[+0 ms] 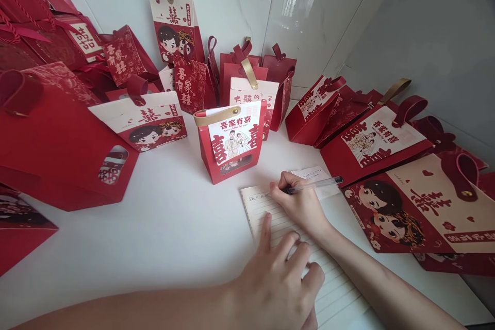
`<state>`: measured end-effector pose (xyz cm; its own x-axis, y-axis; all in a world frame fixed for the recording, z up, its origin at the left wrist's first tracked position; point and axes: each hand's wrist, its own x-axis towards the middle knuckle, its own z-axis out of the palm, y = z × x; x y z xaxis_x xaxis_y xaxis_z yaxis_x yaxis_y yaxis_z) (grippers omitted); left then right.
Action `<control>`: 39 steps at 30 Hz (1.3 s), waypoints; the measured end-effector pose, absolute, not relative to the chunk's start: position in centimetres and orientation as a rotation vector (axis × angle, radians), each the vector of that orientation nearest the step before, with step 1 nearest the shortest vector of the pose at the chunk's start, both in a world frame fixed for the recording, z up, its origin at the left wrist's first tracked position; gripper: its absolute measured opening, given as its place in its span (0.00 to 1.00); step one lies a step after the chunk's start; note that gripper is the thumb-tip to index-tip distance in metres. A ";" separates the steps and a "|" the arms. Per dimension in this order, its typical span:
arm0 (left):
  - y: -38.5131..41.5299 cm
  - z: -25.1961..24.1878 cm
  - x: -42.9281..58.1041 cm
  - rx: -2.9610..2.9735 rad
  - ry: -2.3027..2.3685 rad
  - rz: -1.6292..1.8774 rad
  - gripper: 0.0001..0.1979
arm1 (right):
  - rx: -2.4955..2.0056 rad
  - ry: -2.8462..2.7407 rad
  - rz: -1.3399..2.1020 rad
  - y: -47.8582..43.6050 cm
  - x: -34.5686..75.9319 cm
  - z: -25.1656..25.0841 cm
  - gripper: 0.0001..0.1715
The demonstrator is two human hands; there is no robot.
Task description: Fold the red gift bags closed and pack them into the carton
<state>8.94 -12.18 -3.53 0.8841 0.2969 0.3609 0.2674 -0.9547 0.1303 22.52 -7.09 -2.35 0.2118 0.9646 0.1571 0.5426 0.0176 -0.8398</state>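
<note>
A lined notebook page (336,289) lies on the white table (166,237) in front of me. My right hand (299,201) is closed round a clear pen (317,184), its tip on the page's top line, where a few characters are written. My left hand (276,278) rests on the lower part of the page with the index finger stretched out and the other fingers curled; it holds nothing. A red gift bag with a gold strap and a wedding-couple label (231,139) stands upright just beyond the page.
Several red and cream gift bags ring the table: a large red windowed bag (58,139) at left, upright ones along the white tiled wall (309,15), flat ones (417,206) at right. A small white slip (313,172) lies under the pen.
</note>
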 end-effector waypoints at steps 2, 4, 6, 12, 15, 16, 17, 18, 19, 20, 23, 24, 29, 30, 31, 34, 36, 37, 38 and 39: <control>-12.2 -3.6 9.0 2.971 0.447 0.600 0.11 | -1.641 -1.438 0.625 -7.1 22.5 -2.4 0.17; -12.2 -3.6 9.0 2.968 0.449 0.611 0.10 | -1.638 -1.432 0.627 -7.2 22.5 -2.4 0.17; -12.2 -3.7 9.0 2.967 0.451 0.623 0.10 | -1.636 -1.424 0.632 -7.2 22.5 -2.3 0.17; -12.3 -3.7 9.1 2.985 0.463 0.601 0.10 | -1.650 -1.383 0.611 -7.1 22.5 -2.4 0.17; -12.3 -3.7 9.0 2.978 0.457 0.621 0.10 | -1.655 -1.409 0.604 -7.1 22.5 -2.5 0.17; -12.3 -3.7 9.0 2.975 0.458 0.629 0.10 | -1.654 -1.416 0.604 -7.1 22.5 -2.6 0.17; -12.3 -3.7 9.0 2.973 0.456 0.634 0.10 | -1.651 -1.420 0.604 -7.1 22.5 -2.6 0.17; -12.3 -3.8 9.0 2.971 0.456 0.634 0.09 | -1.649 -1.423 0.605 -7.1 22.5 -2.6 0.17; -12.2 -3.8 9.0 2.969 0.458 0.633 0.09 | -1.647 -1.424 0.605 -7.1 22.5 -2.6 0.17; -12.2 -3.8 9.0 2.967 0.460 0.634 0.09 | -1.647 -1.423 0.604 -7.1 22.5 -2.6 0.17; -12.3 -3.7 9.0 2.960 0.461 0.643 0.09 | -1.647 -1.420 0.614 -7.2 22.5 -2.6 0.17; -12.3 -3.7 9.0 2.962 0.458 0.640 0.10 | -1.644 -1.413 0.618 -7.2 22.5 -2.6 0.17; -12.2 -3.5 9.0 2.970 0.451 0.628 0.09 | -1.609 -1.294 0.575 -7.0 23.1 -2.5 0.18; -12.2 -3.5 9.0 2.966 0.452 0.629 0.09 | -1.612 -1.289 0.567 -6.9 23.3 -2.5 0.17; -12.2 -3.4 8.9 2.965 0.449 0.631 0.09 | -1.621 -1.297 0.566 -6.9 23.4 -2.5 0.17; -12.1 -3.4 9.0 2.973 0.442 0.649 0.09 | -1.651 -1.354 0.582 -6.9 23.4 -2.4 0.17; -12.1 -3.5 9.0 2.973 0.441 0.668 0.09 | -1.656 -1.381 0.595 -7.0 23.3 -2.4 0.17; -12.1 -3.5 9.0 2.971 0.440 0.673 0.09 | -1.657 -1.386 0.599 -7.0 23.3 -2.4 0.17; -12.2 -3.6 9.1 2.969 0.443 0.673 0.09 | -1.658 -1.388 0.602 -7.0 23.3 -2.3 0.17; -12.2 -3.7 9.1 2.968 0.442 0.675 0.10 | -1.659 -1.391 0.604 -7.1 23.2 -2.3 0.17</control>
<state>9.08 -12.19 -3.69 0.8625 0.2917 0.4136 0.2628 -0.9565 0.1266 23.21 -7.05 -2.32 0.2599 0.9523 0.1601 0.5331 -0.0033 -0.8461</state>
